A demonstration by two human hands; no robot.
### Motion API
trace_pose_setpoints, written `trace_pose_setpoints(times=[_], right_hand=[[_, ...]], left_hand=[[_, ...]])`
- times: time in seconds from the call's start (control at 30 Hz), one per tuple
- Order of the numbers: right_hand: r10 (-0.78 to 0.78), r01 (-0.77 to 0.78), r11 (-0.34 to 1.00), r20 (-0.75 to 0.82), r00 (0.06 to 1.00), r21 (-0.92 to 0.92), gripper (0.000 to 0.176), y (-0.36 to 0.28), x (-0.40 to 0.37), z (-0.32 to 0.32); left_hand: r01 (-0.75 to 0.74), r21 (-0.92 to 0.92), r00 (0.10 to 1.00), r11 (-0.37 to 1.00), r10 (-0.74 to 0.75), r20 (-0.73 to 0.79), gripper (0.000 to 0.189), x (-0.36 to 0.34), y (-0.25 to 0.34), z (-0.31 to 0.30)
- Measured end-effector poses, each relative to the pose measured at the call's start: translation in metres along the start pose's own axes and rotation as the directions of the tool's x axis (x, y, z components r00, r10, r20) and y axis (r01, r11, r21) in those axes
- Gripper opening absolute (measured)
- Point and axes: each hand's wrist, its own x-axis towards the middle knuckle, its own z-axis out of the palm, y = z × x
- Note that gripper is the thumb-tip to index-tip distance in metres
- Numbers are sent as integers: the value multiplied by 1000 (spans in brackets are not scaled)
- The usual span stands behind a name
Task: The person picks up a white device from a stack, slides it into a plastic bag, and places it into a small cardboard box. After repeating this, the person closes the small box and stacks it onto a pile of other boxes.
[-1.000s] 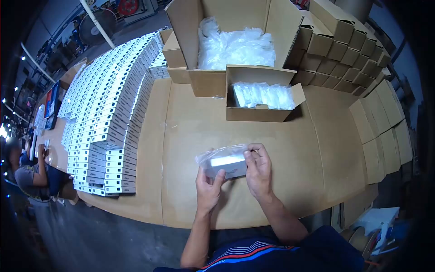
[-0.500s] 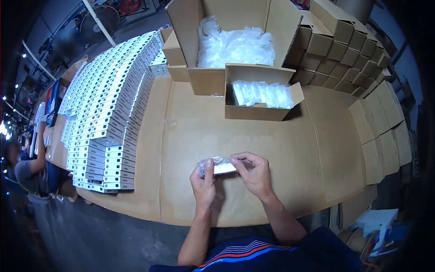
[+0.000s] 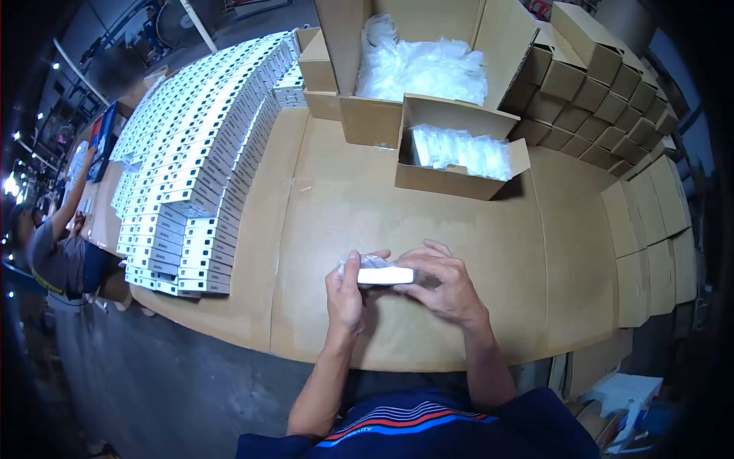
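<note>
Box (image 3: 384,275), small and white, partly wrapped in a clear bag (image 3: 352,264), held level just above the table (image 3: 336,206), near its front edge. Left hand (image 3: 345,297) on the left end, fingers clamped around it with the thumb on top, crumpled bag bunched under them. Right hand (image 3: 449,287) at the right end, fingers curled and pressed against that end, palm arched over the table. Behind, well apart, a small open carton (image 3: 451,182) with more clear packets inside, touching a large open carton (image 3: 368,122) full of loose plastic. To the left, long rows of stacked white boxes (image 3: 191,168) across the table. To the right, piles of closed brown cartons (image 3: 604,84). At the far left edge, another person (image 3: 57,256) with one arm raised.
</note>
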Motion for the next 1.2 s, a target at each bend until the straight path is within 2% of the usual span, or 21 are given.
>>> trace_pose_setpoints(times=[0.03, 0.07, 0.13, 0.2, 0.23, 0.3, 0.43, 0.47, 0.53, 0.63, 0.67, 0.77, 0.87, 0.9, 0.93, 1.07, 1.13, 1.17, 1.2], right_hand=[[3, -4, 999, 7, 1000, 33, 35, 0, 0, -1], [8, -7, 996, -13, 1000, 86, 33, 1, -1, 0], [18, -8, 982, -54, 998, 189, 29, 3, -3, 1], [130, -103, 946, -67, 989, 309, 29, 3, -5, 2], [188, -151, 918, -66, 980, 368, 28, 4, -6, 2], [171, -137, 902, -47, 984, 409, 30, 10, -7, 4], [36, -12, 935, -60, 998, 354, 32, 13, 0, 4], [13, 3, 961, -55, 998, 278, 32, 10, 4, 1], [-25, 30, 993, -46, 999, 117, 33, 1, 9, -9], [-13, 7, 995, 65, 998, 98, 35, -2, 9, -17], [-103, 96, 991, 76, 992, 93, 29, 3, 11, -18], [-194, 210, 975, 192, 962, -67, 25, 5, 19, -28], [-207, 276, 935, 290, 935, -224, 24, -4, 26, -40], [-233, 297, 932, 283, 930, -207, 24, -3, 27, -42], [-259, 316, 930, 276, 926, -189, 25, -1, 28, -44], [-336, 353, 923, 123, 934, -151, 25, -9, 39, -60], [-236, 227, 963, -48, 971, -146, 26, -14, 45, -71], [-182, 164, 977, -134, 974, -134, 26, -14, 49, -75], [-188, 147, 973, -245, 951, -176, 25, -10, 56, -77]], left_hand=[[6, 8, 1000, 1000, -7, 27, 46, 0, 0, -2], [45, -74, 999, 996, -43, 31, 45, -1, 1, 0], [-56, -27, 998, 998, 57, 40, 46, -8, 13, 9], [-150, 23, 983, 988, 147, 111, 50, -9, 16, 4], [-311, 210, 942, 927, 271, 199, 52, -8, 17, -2], [-605, 492, 794, 627, 432, 427, 58, -6, 22, -8], [-452, 558, 872, 696, 213, 441, 39, -8, 38, -5], [-367, 521, 906, 771, 170, 387, 25, -8, 33, -8], [-351, 546, 909, 761, 136, 395, 23, -4, 30, -13], [-382, 589, 894, 712, 121, 432, 21, 3, 24, -21], [-364, 604, 896, 709, 90, 435, 21, 4, 22, -23], [-338, 652, 900, 678, 30, 436, 21, 8, 27, -18], [-392, 669, 880, 631, 45, 473, 20, 13, 33, -13], [-421, 668, 868, 614, 58, 493, 20, 15, 34, -12], [-396, 646, 872, 653, 47, 487, 21, 17, 35, -11], [-310, 561, 898, 768, 42, 439, 27, 32, 39, -12], [-296, 489, 902, 821, 71, 426, 30, 45, 39, -9], [-249, 561, 907, 789, -13, 421, 34, 58, 39, -13], [-295, 590, 917, 751, 50, 395, 38, 63, 43, -3]])
